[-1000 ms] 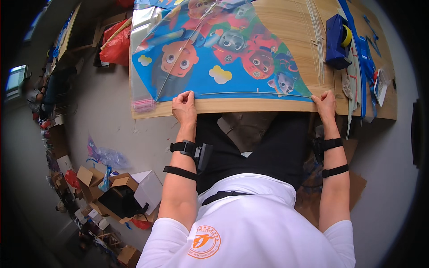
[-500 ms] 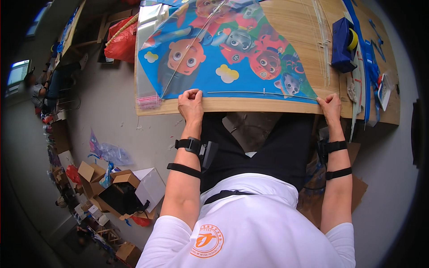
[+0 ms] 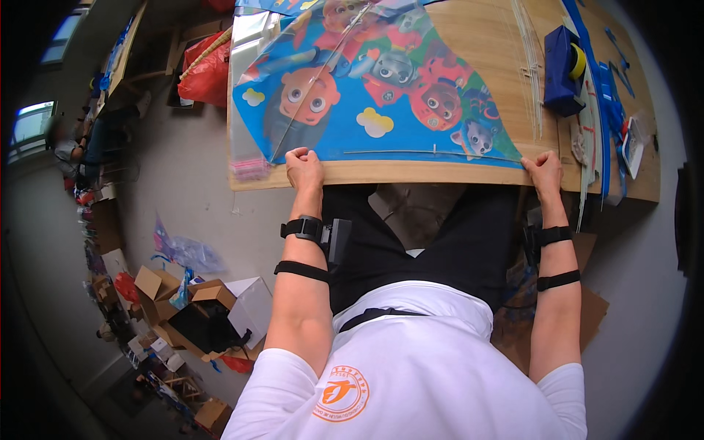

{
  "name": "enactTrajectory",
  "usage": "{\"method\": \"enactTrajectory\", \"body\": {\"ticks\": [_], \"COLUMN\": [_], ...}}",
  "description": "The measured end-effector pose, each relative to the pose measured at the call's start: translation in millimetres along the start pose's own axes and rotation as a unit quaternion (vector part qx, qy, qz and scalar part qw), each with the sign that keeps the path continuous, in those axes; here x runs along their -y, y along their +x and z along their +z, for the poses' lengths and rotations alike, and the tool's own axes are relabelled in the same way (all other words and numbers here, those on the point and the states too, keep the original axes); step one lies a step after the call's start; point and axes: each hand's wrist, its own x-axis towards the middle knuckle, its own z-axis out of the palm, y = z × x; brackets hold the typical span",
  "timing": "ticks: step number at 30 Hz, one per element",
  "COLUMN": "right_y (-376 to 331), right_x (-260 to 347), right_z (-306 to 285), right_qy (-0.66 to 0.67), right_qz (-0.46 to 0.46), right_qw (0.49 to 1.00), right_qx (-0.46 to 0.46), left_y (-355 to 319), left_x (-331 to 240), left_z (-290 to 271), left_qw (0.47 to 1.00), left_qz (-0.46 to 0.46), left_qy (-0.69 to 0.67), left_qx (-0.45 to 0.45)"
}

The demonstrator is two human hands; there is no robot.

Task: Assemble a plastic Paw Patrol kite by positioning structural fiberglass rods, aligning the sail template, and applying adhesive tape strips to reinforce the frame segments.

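Now that L hand (image 3: 304, 169) has slid left along printed sheet (image 3: 375, 122) on table (image 3: 411, 174), near side, edge's prob. held wider; L fingers closed, grip unclear; R hand (image 3: 543, 173) pinching sheet's right corner.

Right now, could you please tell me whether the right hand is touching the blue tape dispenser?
Apart: the head view shows wooden tabletop between the right hand and the blue tape dispenser.

The sheet (image 3: 375, 110) lies on the table (image 3: 506, 44), left hand (image 3: 304, 169) and right hand (image 3: 544, 173) at its near edge, sticks (image 3: 529, 73) and a tape holder (image 3: 559, 77) to its right, boxes (image 3: 249, 314) on the floor (image 3: 169, 176) to the left.
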Motion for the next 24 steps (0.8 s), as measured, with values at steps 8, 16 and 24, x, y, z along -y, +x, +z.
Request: {"method": "enactTrajectory", "body": {"ticks": [8,16,24], "right_y": [0.2,-20.0,-77.8], "right_x": [-12.4,6.0,16.8], "right_z": [-7.0,-4.8,0.0], "right_qy": [-0.01,0.138,-0.139], "right_qz": [0.014,-0.003,-0.298], "right_qw": [1.0,0.99,0.944], "right_qx": [-0.007,-0.025,0.019], "left_y": [-1.0,-31.1,-56.3], "left_x": [19.2,33.1,37.5], "left_z": [7.5,-21.5,1.3], "left_qw": [0.995,0.923,0.784], "left_qz": [0.093,0.342,0.472], "left_qy": [0.044,0.17,0.397], "left_qx": [0.008,-0.052,0.075]}}
